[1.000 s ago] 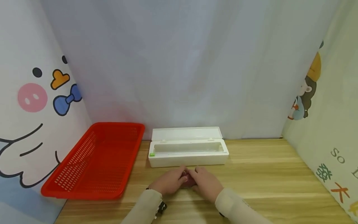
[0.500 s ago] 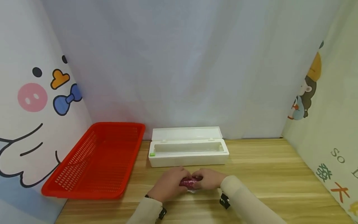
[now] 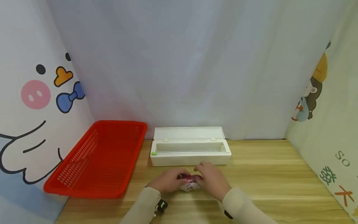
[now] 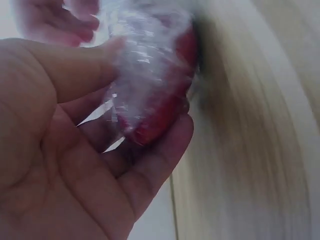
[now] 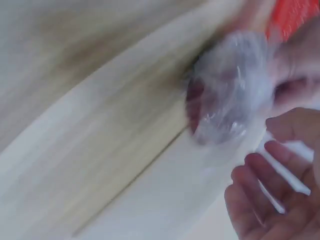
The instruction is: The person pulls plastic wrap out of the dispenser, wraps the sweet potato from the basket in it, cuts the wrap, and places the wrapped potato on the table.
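A dark red, rounded item (image 3: 190, 185) is wrapped in crinkled clear cling film; its kind is hard to tell through the film. My left hand (image 3: 167, 180) pinches it between thumb and fingers, as the left wrist view shows, with the film (image 4: 142, 60) bunched over its upper side. Just right of it is my right hand (image 3: 214, 182). In the right wrist view that hand's relaxed fingers (image 5: 250, 185) lie apart from the wrapped item, holding nothing. Both wrist views are blurred.
Behind the hands stands a long white cling-film dispenser box (image 3: 190, 161), its lid (image 3: 189, 133) raised and a green slider at its left end. To the left lies a red plastic basket (image 3: 117, 194). The wooden tabletop (image 3: 268, 180) stretches right towards a printed curtain.
The right hand has let go of the wrapped item, its fingers lifted. The item has turned, so more crinkled film faces the head camera. My left hand keeps hold of it.
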`<act>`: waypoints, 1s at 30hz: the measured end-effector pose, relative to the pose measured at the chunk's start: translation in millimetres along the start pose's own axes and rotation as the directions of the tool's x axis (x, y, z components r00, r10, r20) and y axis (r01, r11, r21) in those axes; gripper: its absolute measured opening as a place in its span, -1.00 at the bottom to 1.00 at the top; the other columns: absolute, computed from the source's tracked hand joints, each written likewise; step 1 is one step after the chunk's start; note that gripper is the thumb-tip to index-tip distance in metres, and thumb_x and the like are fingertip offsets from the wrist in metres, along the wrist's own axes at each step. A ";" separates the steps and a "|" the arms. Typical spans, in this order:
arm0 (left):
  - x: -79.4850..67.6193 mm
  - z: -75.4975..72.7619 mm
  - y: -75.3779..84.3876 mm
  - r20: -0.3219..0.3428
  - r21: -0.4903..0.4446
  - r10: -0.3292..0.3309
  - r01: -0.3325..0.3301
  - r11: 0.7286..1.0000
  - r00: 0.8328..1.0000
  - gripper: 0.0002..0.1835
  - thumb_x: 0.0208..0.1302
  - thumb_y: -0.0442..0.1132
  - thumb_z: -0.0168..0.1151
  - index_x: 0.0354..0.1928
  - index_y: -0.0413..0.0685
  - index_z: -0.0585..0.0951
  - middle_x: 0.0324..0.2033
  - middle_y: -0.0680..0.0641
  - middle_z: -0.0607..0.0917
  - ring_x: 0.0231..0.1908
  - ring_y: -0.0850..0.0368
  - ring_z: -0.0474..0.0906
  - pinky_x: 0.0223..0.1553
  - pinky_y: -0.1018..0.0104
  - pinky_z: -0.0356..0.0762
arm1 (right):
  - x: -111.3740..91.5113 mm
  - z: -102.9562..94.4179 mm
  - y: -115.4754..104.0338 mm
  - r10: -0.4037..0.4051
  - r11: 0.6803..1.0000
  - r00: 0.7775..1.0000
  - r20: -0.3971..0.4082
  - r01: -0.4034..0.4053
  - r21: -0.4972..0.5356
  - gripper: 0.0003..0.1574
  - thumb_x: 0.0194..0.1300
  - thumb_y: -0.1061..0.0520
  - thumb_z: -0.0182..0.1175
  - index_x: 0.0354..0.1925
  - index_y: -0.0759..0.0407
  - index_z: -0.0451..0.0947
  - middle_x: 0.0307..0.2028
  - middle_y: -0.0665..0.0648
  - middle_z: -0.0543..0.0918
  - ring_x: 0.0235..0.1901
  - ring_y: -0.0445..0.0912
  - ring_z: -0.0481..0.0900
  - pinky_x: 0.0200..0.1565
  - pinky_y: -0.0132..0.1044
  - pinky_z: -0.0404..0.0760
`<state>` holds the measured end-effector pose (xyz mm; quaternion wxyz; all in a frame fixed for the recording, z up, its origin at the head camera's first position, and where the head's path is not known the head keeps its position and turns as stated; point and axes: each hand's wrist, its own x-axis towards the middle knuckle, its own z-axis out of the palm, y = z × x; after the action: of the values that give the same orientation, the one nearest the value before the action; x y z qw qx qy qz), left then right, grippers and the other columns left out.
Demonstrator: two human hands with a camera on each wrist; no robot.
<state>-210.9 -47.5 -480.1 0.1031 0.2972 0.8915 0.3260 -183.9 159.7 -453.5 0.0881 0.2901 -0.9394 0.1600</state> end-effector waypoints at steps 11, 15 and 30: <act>12.7 -8.5 -8.5 -0.030 0.149 0.016 -0.011 0.989 0.999 -0.71 0.44 -0.14 -0.02 0.01 -0.04 0.63 -0.09 0.02 0.66 -0.04 0.11 0.54 0.04 0.19 0.46 | 2.2 35.5 -7.9 -0.161 0.908 0.987 0.005 0.150 -0.392 -0.35 -0.08 -0.06 0.47 -0.06 0.13 0.46 -0.26 0.03 0.47 -0.24 -0.08 0.47 -0.17 -0.23 0.54; 5.3 -11.6 -5.1 -0.222 0.138 -0.033 0.065 0.988 0.974 -0.74 0.37 -0.13 0.11 0.03 0.00 0.57 -0.09 0.02 0.62 -0.03 0.11 0.51 0.02 0.17 0.47 | 16.2 35.0 -1.1 -0.094 0.953 0.993 0.073 0.111 -0.282 -0.47 -0.07 -0.06 0.47 -0.18 0.10 0.48 -0.30 0.01 0.47 -0.29 -0.11 0.47 -0.22 -0.25 0.55; -29.6 4.1 38.0 -0.100 0.414 0.114 -0.063 0.908 0.988 -0.49 -0.03 -0.05 0.49 -0.01 0.09 0.55 -0.17 0.13 0.55 -0.13 0.24 0.46 -0.08 0.29 0.49 | 34.4 -12.1 17.1 -0.086 0.967 0.784 0.615 -0.084 0.242 -0.61 0.26 -0.08 0.22 0.04 -0.04 0.59 -0.18 -0.15 0.63 -0.19 -0.28 0.53 -0.06 -0.30 0.49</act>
<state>-168.0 -39.9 -459.1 -0.0309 0.3318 0.9302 0.1539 -220.9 159.5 -437.7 -0.2637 0.3360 -0.8869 0.1759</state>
